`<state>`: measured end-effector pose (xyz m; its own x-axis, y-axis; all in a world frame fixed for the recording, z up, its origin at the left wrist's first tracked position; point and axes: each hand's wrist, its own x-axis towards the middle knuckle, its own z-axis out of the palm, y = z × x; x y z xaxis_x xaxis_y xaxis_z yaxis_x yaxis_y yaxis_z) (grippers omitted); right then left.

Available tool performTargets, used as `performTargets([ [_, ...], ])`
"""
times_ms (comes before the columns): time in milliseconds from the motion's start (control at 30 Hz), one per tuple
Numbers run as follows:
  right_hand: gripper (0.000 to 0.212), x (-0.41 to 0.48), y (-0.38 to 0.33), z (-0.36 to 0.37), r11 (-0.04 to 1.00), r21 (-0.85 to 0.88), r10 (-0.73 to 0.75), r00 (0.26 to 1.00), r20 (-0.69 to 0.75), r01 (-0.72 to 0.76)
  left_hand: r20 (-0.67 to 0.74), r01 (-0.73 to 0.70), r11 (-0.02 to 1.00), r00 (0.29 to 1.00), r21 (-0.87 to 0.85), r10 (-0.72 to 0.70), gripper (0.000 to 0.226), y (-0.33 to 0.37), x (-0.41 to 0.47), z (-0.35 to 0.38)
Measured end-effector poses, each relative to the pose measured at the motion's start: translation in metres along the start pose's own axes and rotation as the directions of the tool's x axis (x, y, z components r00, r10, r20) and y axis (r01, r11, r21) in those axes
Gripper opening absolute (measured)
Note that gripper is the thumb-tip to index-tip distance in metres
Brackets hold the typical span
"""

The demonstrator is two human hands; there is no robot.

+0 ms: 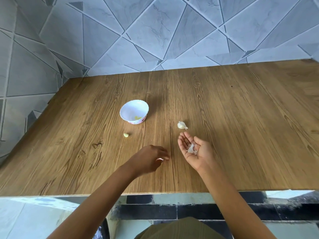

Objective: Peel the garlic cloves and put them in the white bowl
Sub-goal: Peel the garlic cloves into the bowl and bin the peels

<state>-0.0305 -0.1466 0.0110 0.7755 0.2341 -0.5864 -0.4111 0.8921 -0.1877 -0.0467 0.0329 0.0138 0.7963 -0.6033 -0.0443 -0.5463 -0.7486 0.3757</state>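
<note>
Right hand (194, 149): yours lies palm up, fingers loosely spread, garlic skins (191, 149) resting in the palm.
Left hand (151, 156): fingers curled down over the table (241, 135) (too blurred to tell whether they pinch anything).
Unpeeled garlic (182, 125): just beyond your right fingertips.
Peeled clove (126, 135): near the white bowl (134, 109).

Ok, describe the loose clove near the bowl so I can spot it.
Find the white bowl left of centre on the wooden table. Just nearer the person lies the small clove. It is smooth and yellowish, unlike the bigger white papery garlic piece to its right.
</note>
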Motion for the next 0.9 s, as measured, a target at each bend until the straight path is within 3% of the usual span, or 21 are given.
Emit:
performTargets([
  [133,0.038,0.001,0.003,0.005,1.000,-0.023,0.009,1.000,0.020,-0.008,-0.085,0.024,0.998,0.996,0.060,-0.019,0.024,0.004,-0.011,0.014],
  [400,0.038,0.004,0.008,0.009,0.998,-0.060,0.004,1.000,0.007,-0.004,-0.114,0.134,0.977,0.987,0.167,-0.116,0.017,0.002,0.008,0.015],
  [467,0.039,0.006,0.012,0.008,0.997,-0.074,0.007,1.000,-0.004,-0.007,-0.130,0.201,0.980,0.971,-0.008,-0.200,0.013,0.000,0.015,0.003],
  [533,0.039,0.007,0.016,0.008,0.995,-0.095,0.017,1.000,-0.021,-0.019,-0.188,0.239,0.920,0.934,-0.310,-0.305,0.011,-0.003,0.018,-0.012],
  [600,0.039,0.007,0.019,0.008,0.994,-0.102,0.027,0.999,-0.041,-0.031,-0.201,0.198,0.831,0.917,-0.521,-0.344,0.010,-0.001,0.021,-0.027],
  [633,0.038,0.007,0.020,0.009,0.995,-0.097,0.032,0.998,-0.050,-0.036,-0.192,0.167,0.824,0.929,-0.541,-0.315,0.011,0.002,0.023,-0.032],
  [733,0.030,0.007,0.025,0.011,0.995,-0.079,0.052,0.995,-0.082,-0.059,-0.195,0.092,0.933,0.967,-0.347,-0.167,0.020,0.021,0.029,-0.032],
  [900,0.018,0.004,0.029,0.015,0.994,-0.082,0.060,0.992,-0.110,-0.070,-0.159,0.123,0.992,0.979,-0.033,-0.127,0.031,0.034,0.033,-0.025],
])
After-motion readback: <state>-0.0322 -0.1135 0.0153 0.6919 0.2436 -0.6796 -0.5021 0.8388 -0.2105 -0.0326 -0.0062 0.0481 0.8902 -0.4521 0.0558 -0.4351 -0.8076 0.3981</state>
